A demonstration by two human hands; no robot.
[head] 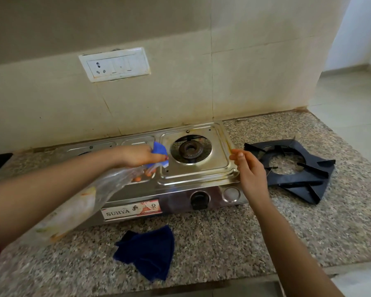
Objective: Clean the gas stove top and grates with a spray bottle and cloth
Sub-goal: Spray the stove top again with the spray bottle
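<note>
A steel two-burner stove (221, 166) stands at the back of the granite bench (223, 232), against the tiled wall. The person's left hand (137, 156) grips the neck of a clear spray bottle (99, 196) with its fingers curled round the trigger. The bottle is tilted, its base toward the person and its blue head (160, 150) over the middle of the stove, pointing at the right burner (190, 150). That burner sits bare in its square tray, and brownish stains show along the tray's right rim. The left arm and the bottle hide most of the left side of the stove. The right hand (248, 168) holds nothing, its fingers loose and slightly bent. It is at the stove's right edge, with the fingertips at the rim; whether they touch the steel cannot be told. A black grate (291, 168) lies flat on the bench just right of the stove, partly behind the right hand, near the bench's right edge. A dark blue cloth (146, 251) lies crumpled on the bench in front of the stove, toward the front edge and apart from both hands. On the stove's front panel are a black knob (199, 199) and a label (131, 211) reading SURYA. A white socket plate (115, 64) is set in the wall above the stove.
</note>
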